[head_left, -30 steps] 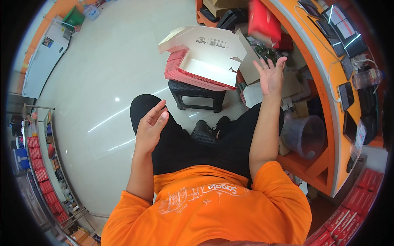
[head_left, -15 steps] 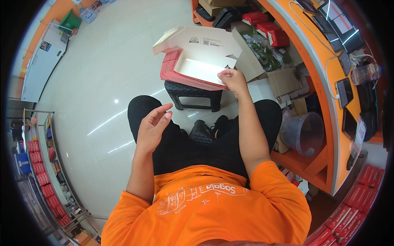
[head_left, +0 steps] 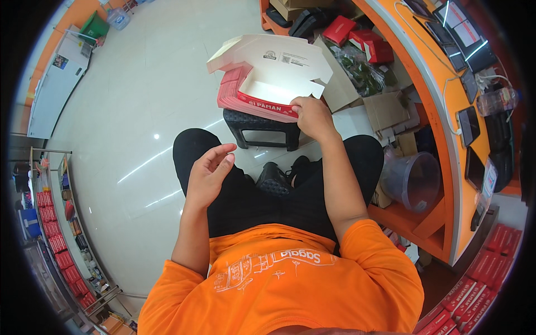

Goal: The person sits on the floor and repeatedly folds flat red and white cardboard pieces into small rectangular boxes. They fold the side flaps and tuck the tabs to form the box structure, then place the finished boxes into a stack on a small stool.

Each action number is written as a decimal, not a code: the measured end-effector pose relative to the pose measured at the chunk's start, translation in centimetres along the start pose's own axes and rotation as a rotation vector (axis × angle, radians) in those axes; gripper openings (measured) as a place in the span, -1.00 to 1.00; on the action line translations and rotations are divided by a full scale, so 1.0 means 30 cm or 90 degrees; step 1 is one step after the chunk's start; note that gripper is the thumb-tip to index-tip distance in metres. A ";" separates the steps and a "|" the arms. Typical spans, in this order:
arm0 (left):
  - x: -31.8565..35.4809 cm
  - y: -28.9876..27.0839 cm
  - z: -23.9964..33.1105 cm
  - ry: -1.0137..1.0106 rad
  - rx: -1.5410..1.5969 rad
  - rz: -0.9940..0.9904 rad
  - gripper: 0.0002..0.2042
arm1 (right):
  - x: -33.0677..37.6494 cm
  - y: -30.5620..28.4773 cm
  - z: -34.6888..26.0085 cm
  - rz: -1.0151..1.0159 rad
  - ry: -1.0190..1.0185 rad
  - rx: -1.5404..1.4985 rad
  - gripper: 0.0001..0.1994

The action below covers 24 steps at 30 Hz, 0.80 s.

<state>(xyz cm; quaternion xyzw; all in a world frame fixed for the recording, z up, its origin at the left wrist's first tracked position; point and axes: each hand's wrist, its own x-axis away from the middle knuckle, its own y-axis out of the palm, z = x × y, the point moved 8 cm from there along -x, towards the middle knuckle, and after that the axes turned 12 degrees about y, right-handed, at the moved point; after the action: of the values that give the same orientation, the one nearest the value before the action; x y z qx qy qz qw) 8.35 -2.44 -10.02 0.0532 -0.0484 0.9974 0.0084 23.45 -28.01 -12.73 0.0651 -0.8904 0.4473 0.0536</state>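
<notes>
Pale floor (head_left: 134,95); right hand (head_left: 312,118) stretched forward, pinching open carton (head_left: 273,84) at front corner; left hand (head_left: 206,176) half-curled, empty, near knee (head_left: 190,143).

Your T-shirt (head_left: 335,296): orange, with white lettering and a white line drawing.
Your trousers (head_left: 268,215): plain black.
Open carton (head_left: 273,85): white inside, dark print on its lid (head_left: 298,50); the front wall (head_left: 247,99) facing you is red with white lettering.
Flat carton stack (head_left: 230,92): pinkish red, striped by thin layered edges.
Stool (head_left: 262,128): black.
Counter (head_left: 458,167): orange top, pale grey rim.
Bin (head_left: 92,29): green.
Floor (head_left: 139,100): pale grey, with white streaks of reflected light.
</notes>
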 end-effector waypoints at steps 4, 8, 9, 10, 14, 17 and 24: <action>0.002 -0.008 0.001 0.000 0.000 0.004 -0.65 | 0.007 -0.039 -0.021 0.093 -0.079 0.001 -0.86; 0.006 -0.017 -0.018 -0.005 0.001 0.008 -0.65 | 0.022 -0.047 -0.048 0.112 -0.104 -0.005 -0.80; 0.006 -0.015 -0.016 -0.007 0.001 0.008 -0.65 | 0.022 -0.040 -0.046 0.127 -0.112 -0.005 -0.76; 0.006 -0.012 -0.013 -0.009 0.000 0.009 -0.65 | 0.022 -0.038 -0.046 0.143 -0.119 -0.006 -0.72; 0.003 -0.010 -0.011 -0.013 -0.002 0.000 -0.66 | 0.035 -0.044 -0.067 0.162 -0.189 -0.029 -0.67; -0.005 -0.003 -0.002 -0.001 -0.002 -0.001 -0.67 | 0.031 -0.024 -0.075 0.130 -0.243 -0.071 -0.70; -0.006 -0.026 -0.021 0.013 -0.002 0.047 -0.51 | 0.077 -0.026 -0.137 0.188 -0.381 -0.169 -0.89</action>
<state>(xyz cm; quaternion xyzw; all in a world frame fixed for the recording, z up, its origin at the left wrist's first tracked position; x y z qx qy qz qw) 8.49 -1.61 -10.59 0.0410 -0.0517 0.9974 -0.0276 21.46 -25.33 -9.31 0.0562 -0.9169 0.2915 -0.2668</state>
